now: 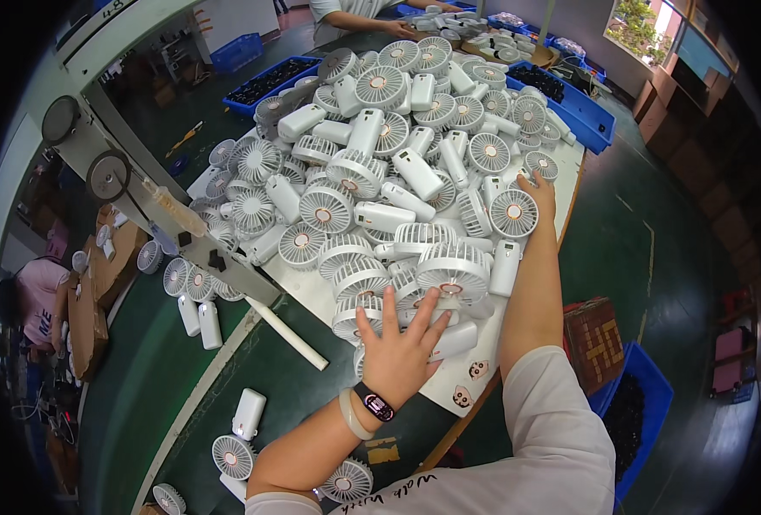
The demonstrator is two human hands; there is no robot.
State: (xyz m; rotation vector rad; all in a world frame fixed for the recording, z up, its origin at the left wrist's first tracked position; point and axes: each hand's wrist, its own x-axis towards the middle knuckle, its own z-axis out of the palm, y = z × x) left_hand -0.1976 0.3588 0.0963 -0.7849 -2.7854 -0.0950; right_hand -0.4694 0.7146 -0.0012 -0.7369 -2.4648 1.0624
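A large heap of white handheld fans [380, 87] with round grilled heads and white handles covers the table. My left hand [397, 348] lies with fingers spread against the near end of the heap, touching a fan [453, 273] and others beside it. A bangle and a dark wristband are on that wrist. At the heap's right edge my right hand [542, 199] reaches forward, fingers stretched and partly hidden. It is beside a fan head [514, 213], just short of another fan [541, 166]. Neither hand lifts anything.
Blue bins of dark parts stand at the far left [269, 81], far right [591, 120] and near right [646, 412]. A metal post [170, 202] rises on the left. More fans [233, 457] lie below left. A co-worker's hand [397, 28] is at the far end.
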